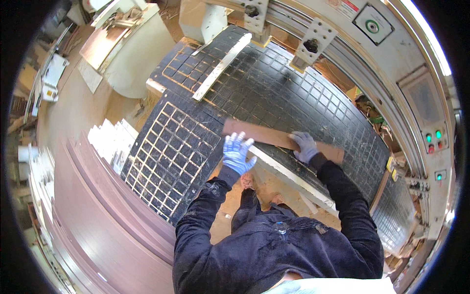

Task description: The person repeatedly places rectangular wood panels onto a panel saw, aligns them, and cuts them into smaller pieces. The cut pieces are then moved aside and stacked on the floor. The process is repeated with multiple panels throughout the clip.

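Left hand (237,154): in a blue glove, fingers spread wide and pressed flat on the near left end of the brown board; it grips nothing.
Right hand (304,146): in a grey glove, laid palm down on the board further to the right, fingers loosely open; whether any fingertip hooks the far edge cannot be told.
Brown board (274,137): a long thin strip lying flat on the surface, slanting down to the right; the part under both hands is hidden.
Surface (274,93): a black machine bed scored with a grid of grooves; on the near left side the grooves look pale, as if filled with dust.
Pale strip (223,66): a light bar lying on the far part of the surface, well apart from the hands.
Near edge: a pale rail (289,176) runs along the front of the surface, partly hidden by the right sleeve.
Machine frame (391,63): curves across the top right, with small coloured lights at the right; the fisheye rim bends it and cuts it off.
Stacked panels (98,215): reddish-brown sheets at the lower left, cut off by the dark rim.
Floor: sawdust-coloured between body and surface; the feet there are hard to make out.
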A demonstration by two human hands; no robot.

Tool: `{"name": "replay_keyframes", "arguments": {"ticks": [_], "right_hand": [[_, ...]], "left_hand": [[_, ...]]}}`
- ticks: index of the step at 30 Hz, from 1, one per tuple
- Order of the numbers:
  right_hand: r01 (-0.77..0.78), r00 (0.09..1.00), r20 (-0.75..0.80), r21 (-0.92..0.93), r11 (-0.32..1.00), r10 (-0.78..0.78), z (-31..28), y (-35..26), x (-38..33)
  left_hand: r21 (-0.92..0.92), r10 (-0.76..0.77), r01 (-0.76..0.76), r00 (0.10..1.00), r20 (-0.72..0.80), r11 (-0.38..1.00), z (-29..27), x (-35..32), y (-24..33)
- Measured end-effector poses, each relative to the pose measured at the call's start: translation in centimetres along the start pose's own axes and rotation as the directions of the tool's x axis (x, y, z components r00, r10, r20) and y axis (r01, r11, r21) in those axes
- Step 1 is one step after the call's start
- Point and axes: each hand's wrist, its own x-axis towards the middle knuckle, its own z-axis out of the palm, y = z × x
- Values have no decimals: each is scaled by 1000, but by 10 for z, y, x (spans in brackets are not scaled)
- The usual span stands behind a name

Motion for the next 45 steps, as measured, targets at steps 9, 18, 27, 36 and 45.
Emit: {"name": "replay_keyframes", "arguments": {"ticks": [9,18,27,36,45], "right_hand": [[23,963,-270,81,996,0,-20,-74,118],[-299,946,-57,232,925,320,30,-74,-35],[-566,816,30,250,786,578,35,-84,-144],[-657,711,-69,288,697,699,51,-106,-198],[-772,366,-259,452,447,894,62,-134,-297]], "left_hand": [[395,-265,251,964,-19,884,12,43,-113],[473,-249,282,959,-133,835,41,129,-183],[351,-330,333,941,-72,875,67,185,-177],[236,462,-397,766,-447,887,-66,344,111],[453,471,-355,865,-172,818,-69,436,253]]}}
